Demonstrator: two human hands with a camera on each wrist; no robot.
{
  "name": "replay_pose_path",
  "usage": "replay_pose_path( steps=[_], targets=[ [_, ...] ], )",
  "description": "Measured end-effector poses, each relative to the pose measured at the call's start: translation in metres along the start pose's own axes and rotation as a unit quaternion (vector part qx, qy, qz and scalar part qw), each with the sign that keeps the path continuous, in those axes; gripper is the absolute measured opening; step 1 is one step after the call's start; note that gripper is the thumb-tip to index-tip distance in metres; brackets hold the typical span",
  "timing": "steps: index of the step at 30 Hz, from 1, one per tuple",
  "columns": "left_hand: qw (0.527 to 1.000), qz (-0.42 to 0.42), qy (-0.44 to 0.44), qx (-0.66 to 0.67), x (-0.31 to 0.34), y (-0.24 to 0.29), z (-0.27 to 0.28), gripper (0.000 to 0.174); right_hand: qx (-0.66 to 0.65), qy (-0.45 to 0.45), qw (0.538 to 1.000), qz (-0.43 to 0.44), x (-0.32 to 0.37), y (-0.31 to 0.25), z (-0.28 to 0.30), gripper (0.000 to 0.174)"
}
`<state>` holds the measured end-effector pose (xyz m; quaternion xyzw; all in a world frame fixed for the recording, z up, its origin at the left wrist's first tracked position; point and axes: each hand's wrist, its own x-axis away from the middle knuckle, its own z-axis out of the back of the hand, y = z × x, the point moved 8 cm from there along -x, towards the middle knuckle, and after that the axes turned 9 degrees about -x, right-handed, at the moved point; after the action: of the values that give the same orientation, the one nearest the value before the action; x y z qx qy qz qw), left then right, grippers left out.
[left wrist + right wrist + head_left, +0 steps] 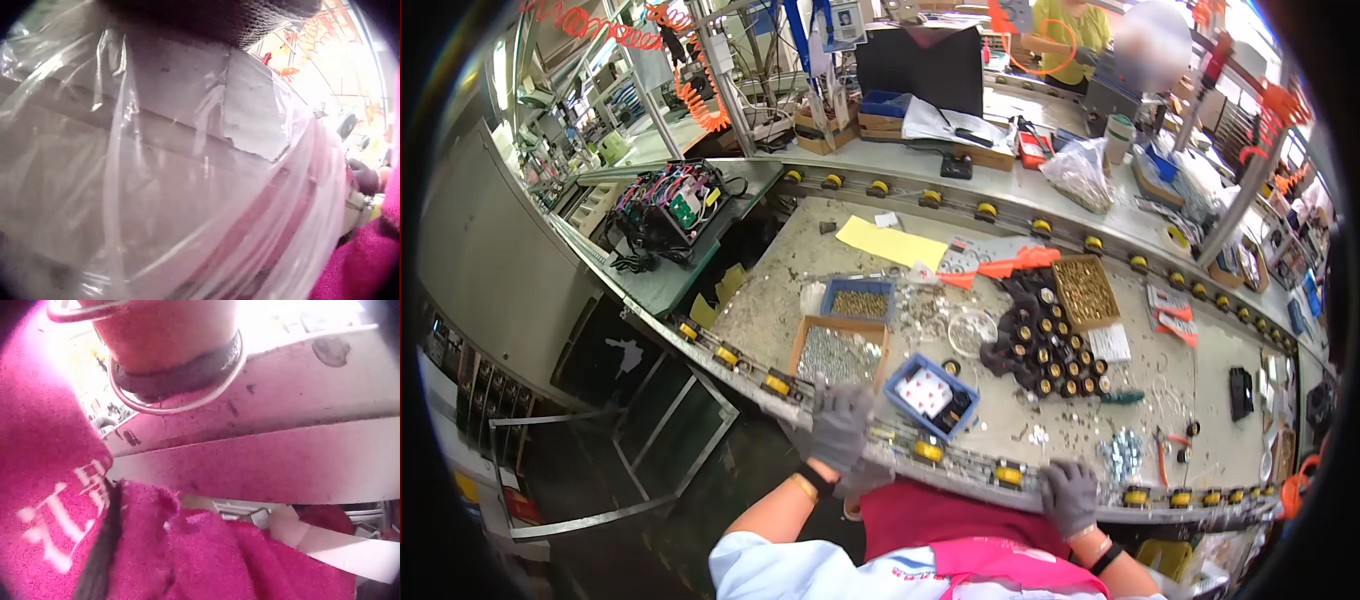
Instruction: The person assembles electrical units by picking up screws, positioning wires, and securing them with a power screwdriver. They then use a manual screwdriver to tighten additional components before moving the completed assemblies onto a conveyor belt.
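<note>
In the head view, my grey-gloved left hand rests over the bench's front roller rail, fingers pointing to the far side. Clear plastic sheeting hangs below that glove in the left wrist view, in front of a pale panel. My gloved right hand lies on the same rail farther right, its fingers over the edge. Just beyond the left hand stand a cardboard box of silvery small parts and a blue bin with playing cards and black pieces. In the right wrist view a pink apron hides much.
Dark knobs with brass-coloured centres are heaped mid-bench, beside a box of brass parts. Red-handled pliers lie at the right. A wired unit sits at the left. Another person is across the bench.
</note>
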<state>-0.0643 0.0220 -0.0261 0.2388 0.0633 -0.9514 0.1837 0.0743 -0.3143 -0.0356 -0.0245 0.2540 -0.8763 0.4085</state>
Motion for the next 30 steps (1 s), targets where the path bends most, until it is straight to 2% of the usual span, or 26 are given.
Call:
replay_pose_path(
  steps=[3,5,9,17,19,24,27,28,30],
  targets=[
    [0.996,0.000,-0.072,0.050,-0.009,-0.004,-0.008,0.025,0.001,-0.050,0.998,0.023,-0.008,0.002,-0.007,0.028],
    [0.994,-0.001,-0.091,0.066,-0.013,-0.003,-0.013,0.023,-0.011,-0.069,0.997,0.033,-0.013,0.005,-0.011,0.026],
    [0.981,0.003,-0.161,0.105,-0.016,-0.006,-0.023,0.026,0.009,-0.055,0.997,0.058,-0.006,0.019,-0.024,0.031],
    [0.965,-0.016,-0.228,0.130,-0.005,-0.009,-0.042,0.036,-0.012,-0.112,0.993,0.017,-0.005,0.028,-0.030,0.029],
    [0.962,-0.011,-0.235,0.141,-0.006,-0.009,-0.040,0.037,-0.015,-0.140,0.989,-0.049,-0.011,0.025,-0.027,0.031],
    [0.957,-0.019,-0.247,0.149,0.002,-0.006,-0.055,0.039,0.003,-0.112,0.989,-0.099,-0.015,0.021,-0.020,0.037],
    [0.935,0.002,-0.218,0.279,-0.002,-0.014,-0.046,0.042,0.014,-0.105,0.987,-0.123,-0.015,0.018,-0.013,0.040],
    [0.938,-0.023,-0.185,0.292,-0.008,-0.022,-0.039,0.045,0.017,-0.101,0.986,-0.131,-0.015,0.019,-0.012,0.040],
    [0.953,-0.033,-0.184,0.237,-0.023,-0.054,-0.030,0.044,0.020,-0.092,0.984,-0.150,-0.014,0.018,-0.010,0.041]
  ],
)
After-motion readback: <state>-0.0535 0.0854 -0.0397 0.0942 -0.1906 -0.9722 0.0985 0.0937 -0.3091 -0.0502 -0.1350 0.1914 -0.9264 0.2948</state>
